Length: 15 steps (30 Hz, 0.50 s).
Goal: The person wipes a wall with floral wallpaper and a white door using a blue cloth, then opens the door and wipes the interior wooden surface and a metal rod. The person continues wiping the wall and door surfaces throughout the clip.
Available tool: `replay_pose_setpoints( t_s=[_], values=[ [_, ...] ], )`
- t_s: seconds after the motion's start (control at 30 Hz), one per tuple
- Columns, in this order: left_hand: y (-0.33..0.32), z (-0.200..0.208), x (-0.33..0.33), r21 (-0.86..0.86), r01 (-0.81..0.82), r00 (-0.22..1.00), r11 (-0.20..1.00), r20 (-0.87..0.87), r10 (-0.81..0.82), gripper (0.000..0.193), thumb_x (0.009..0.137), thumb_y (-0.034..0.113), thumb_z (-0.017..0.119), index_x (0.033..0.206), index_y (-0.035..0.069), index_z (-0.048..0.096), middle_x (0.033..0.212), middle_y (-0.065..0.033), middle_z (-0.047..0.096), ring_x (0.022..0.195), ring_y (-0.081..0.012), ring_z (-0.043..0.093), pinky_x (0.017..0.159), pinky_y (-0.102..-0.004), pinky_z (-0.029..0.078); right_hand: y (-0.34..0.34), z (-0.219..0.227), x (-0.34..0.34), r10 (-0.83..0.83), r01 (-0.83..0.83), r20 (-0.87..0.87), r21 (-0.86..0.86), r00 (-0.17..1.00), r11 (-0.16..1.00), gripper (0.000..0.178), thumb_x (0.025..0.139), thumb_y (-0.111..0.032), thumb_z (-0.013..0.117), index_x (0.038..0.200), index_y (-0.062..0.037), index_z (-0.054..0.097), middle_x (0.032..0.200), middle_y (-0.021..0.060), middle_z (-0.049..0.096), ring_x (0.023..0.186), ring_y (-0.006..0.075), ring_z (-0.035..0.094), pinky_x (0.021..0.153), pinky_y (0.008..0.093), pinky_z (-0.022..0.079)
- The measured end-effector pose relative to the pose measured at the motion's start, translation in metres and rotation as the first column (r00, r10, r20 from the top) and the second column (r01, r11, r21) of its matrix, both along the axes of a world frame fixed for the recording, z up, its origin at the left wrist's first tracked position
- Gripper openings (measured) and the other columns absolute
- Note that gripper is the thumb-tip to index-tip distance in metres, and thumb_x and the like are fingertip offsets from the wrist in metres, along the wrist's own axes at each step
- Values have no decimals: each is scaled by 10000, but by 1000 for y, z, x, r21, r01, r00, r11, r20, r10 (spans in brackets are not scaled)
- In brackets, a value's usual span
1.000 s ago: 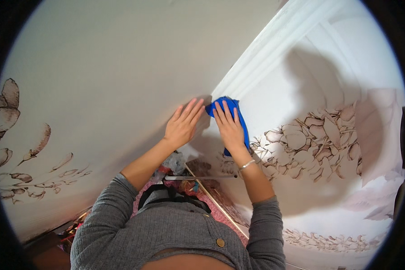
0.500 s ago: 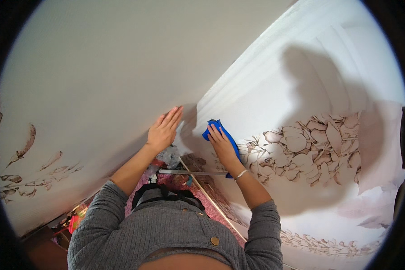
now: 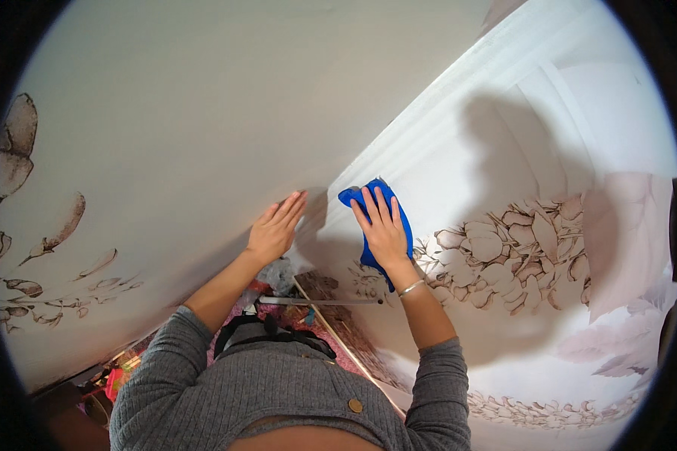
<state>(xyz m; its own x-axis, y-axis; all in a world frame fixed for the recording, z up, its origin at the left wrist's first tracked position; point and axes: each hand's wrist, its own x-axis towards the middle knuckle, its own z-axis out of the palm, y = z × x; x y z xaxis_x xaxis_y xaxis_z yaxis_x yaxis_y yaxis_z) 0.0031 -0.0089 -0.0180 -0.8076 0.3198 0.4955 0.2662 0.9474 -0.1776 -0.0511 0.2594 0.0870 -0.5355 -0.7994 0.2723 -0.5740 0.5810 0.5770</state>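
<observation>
My right hand [image 3: 384, 233] lies with its fingers spread over a blue cloth [image 3: 373, 257], pressing it against the pale right-hand wall [image 3: 436, 177]. Folds of the cloth stick out on both sides of the fingers, and a tail hangs below the palm. A silver bangle circles that wrist. Opposite, my left hand [image 3: 273, 231] rests on the plain grey-white surface [image 3: 173, 143] at the left, fingers stretched out, holding nothing. Its fingertips are close to the corner where the two surfaces meet. Brown printed flowers [image 3: 504, 252] cover the wall to the right of the cloth.
A ribbed white strip [image 3: 436, 101] runs up along the corner. Below my hands are a clear plastic bag [image 3: 278, 276], a pale rod [image 3: 320, 301] and a pink floor covering [image 3: 347, 358]. A red item [image 3: 113, 384] sits among clutter at lower left. Shadows fall on the right wall.
My right hand has moved slightly up and right with the blue cloth, and more of the cloth shows around the fingers. My left hand stays nearly in place; the view has shifted a little.
</observation>
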Motion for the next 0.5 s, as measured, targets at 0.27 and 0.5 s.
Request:
replay_pose_setpoints(
  t_s=[0.27, 0.5],
  values=[
    [0, -5, -1, -18, -4, 1000, 1000, -1, 4, 650, 882, 278, 581, 1496, 119, 440, 1633, -10, 278, 1524, -176, 185, 1217, -411, 38, 9, -69, 8, -183, 96, 111, 537, 977, 838, 643, 926, -253, 528, 1537, -125, 373, 1642, 146, 205, 1525, 354, 122, 1221, 499, 120],
    [-11, -15, 14, -12, 9, 998, 1000, 64, -9, 646, 883, 227, 584, 1499, 110, 428, 1629, -35, 279, 1511, -213, 224, 1208, -446, 175, 48, -46, 51, -215, 64, 240, 512, 947, 857, 572, 927, -208, 537, 1484, -110, 456, 1627, 111, 267, 1516, 312, 187, 1214, 491, 176]
  ],
)
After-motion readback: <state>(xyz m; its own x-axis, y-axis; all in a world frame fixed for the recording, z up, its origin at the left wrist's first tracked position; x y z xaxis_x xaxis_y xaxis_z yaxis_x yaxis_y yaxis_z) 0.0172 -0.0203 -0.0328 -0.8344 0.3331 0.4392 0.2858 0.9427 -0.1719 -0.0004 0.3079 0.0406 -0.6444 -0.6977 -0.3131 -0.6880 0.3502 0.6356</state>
